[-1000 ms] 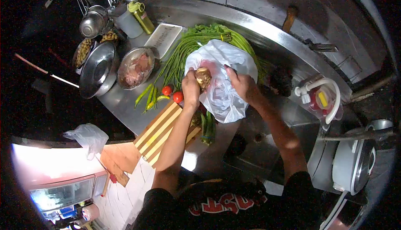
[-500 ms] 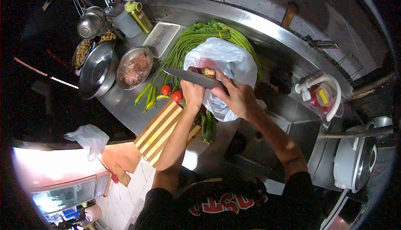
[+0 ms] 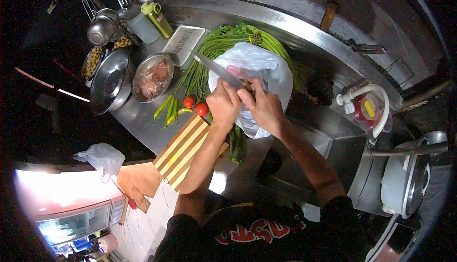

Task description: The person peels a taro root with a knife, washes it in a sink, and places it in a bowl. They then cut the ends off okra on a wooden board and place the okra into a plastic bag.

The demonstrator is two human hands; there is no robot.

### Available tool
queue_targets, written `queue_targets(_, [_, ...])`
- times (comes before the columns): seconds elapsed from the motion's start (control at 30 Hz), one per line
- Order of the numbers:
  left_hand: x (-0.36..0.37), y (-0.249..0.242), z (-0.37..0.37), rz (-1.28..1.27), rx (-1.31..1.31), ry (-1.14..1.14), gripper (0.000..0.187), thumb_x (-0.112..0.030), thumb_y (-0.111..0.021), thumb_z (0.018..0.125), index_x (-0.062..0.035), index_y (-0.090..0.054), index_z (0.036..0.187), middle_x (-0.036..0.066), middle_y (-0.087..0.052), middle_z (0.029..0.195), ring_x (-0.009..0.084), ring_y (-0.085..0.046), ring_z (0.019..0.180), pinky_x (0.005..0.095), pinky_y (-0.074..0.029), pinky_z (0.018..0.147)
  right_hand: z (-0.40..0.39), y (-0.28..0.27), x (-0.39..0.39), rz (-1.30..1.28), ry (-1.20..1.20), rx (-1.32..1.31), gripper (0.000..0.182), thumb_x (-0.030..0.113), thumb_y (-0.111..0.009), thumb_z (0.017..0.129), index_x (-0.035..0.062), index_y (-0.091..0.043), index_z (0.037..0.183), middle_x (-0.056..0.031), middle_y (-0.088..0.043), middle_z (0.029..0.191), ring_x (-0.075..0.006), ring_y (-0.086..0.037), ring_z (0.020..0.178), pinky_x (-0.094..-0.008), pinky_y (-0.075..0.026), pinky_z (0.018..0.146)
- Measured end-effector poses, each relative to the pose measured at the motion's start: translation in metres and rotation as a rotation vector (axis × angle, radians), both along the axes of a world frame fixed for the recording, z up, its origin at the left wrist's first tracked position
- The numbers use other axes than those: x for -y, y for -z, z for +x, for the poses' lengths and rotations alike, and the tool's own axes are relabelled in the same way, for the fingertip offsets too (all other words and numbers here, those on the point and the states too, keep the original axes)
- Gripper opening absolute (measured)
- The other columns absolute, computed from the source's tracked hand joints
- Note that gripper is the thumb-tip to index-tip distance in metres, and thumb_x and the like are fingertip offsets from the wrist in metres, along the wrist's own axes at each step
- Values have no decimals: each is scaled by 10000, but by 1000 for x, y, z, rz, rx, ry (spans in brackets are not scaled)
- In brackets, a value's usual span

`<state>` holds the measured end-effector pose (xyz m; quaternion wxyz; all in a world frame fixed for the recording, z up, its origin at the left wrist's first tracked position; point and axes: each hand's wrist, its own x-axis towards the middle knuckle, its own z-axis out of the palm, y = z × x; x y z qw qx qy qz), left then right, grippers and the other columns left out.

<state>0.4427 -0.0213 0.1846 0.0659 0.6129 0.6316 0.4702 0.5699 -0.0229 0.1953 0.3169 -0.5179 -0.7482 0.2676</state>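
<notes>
My right hand [image 3: 266, 109] grips a kitchen knife [image 3: 220, 70], its blade pointing up and left across the mouth of a white plastic bag [image 3: 278, 78]. Closed beside it, my left hand [image 3: 224, 104] holds a brown-skinned root vegetable [image 3: 246, 85], mostly hidden now behind fingers and blade. Both hands are close together over the near-left part of the bag. A bundle of long green beans [image 3: 209, 55] curves around the bag's far side. Two tomatoes [image 3: 202, 109] and several green chillies [image 3: 170, 112] lie left of my left hand.
A striped cutting board [image 3: 178, 152] lies under my left forearm. Toward the left stand a bowl of raw meat [image 3: 153, 77], a steel basin [image 3: 112, 81] and a white tray [image 3: 184, 45]. At right are a sink [image 3: 309, 152], a white faucet [image 3: 376, 95] and a white cooker [image 3: 402, 186].
The knife has swung to a steeper angle, its tip moving up and right. My left hand has turned and come nearer my right, covering more of the root vegetable.
</notes>
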Motion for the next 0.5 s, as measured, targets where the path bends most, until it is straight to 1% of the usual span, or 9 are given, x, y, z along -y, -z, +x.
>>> queue_targets(0.1, [7,12,9,134,37,171,249,-124,-365,898,30,-515,774,212,-526,576,379,-535,505,413,-414,484,4,22,-27,53,-48,8,522,500,-397,882,43,-425,1133,-211,-605,778,-409,-596,667,-458,-470,616])
queue_targets(0.17, [8,15,8,53,19,160,313,-189,-335,924,20,-512,772,190,-524,589,306,-548,498,395,-412,480,13,28,-48,-269,-152,-408,559,506,-360,895,25,-402,1178,-222,-592,920,-356,-608,704,-406,-474,671])
queue_targets(0.2, [5,13,6,16,212,166,347,-237,-322,931,9,-511,775,167,-536,608,269,-557,520,384,-409,478,23,21,-50,-452,-134,-282,585,492,-330,912,23,-363,1261,-231,-554,1039,-305,-604,799,-349,-463,734])
queue_targets(0.27, [-1,10,1,-13,409,167,382,-284,-309,938,-1,-511,778,143,-548,626,233,-566,542,372,-406,477,24,27,-54,-544,-52,-243,576,471,-321,920,27,-344,1287,-237,-528,1097,-322,-591,863,-356,-459,756])
queue_targets(0.3, [-3,9,-5,-174,768,289,413,-350,-308,933,-18,-532,830,116,-566,681,213,-574,574,340,-438,492,26,37,-54,-643,36,-206,569,450,-313,928,31,-326,1313,-243,-503,1156,-340,-579,927,-362,-455,777])
queue_targets(0.33, [-5,8,-12,-339,1124,411,455,-415,-307,929,-34,-552,881,89,-585,735,193,-582,607,308,-469,507,37,44,-51,-296,-143,85,565,448,-275,934,46,-320,1328,-262,-452,1222,-369,-580,931,-375,-456,786])
queue_targets(0.37, [-9,7,-17,-507,1478,535,506,-480,-305,924,-51,-573,932,62,-603,789,173,-590,639,276,-501,523,40,52,-53,-295,-144,86,565,448,-275,934,46,-320,1328,-262,-452,1222,-369,-580,931,-375,-456,786])
queue_targets(0.43, [-16,5,-19,-579,1563,489,499,-495,-341,910,-51,-559,977,69,-616,813,202,-598,649,296,-521,547,35,31,-49,-290,51,-118,521,399,-357,923,76,-325,1330,-272,-455,1210,-386,-593,871,-407,-474,718])
queue_targets(0.5, [-19,-1,-19,-513,1759,338,486,-487,-357,907,-47,-538,1010,76,-614,832,210,-600,656,304,-532,573,33,5,-34,-201,43,-43,521,377,-410,906,92,-326,1334,-270,-485,1162,-375,-600,839,-413,-476,686])
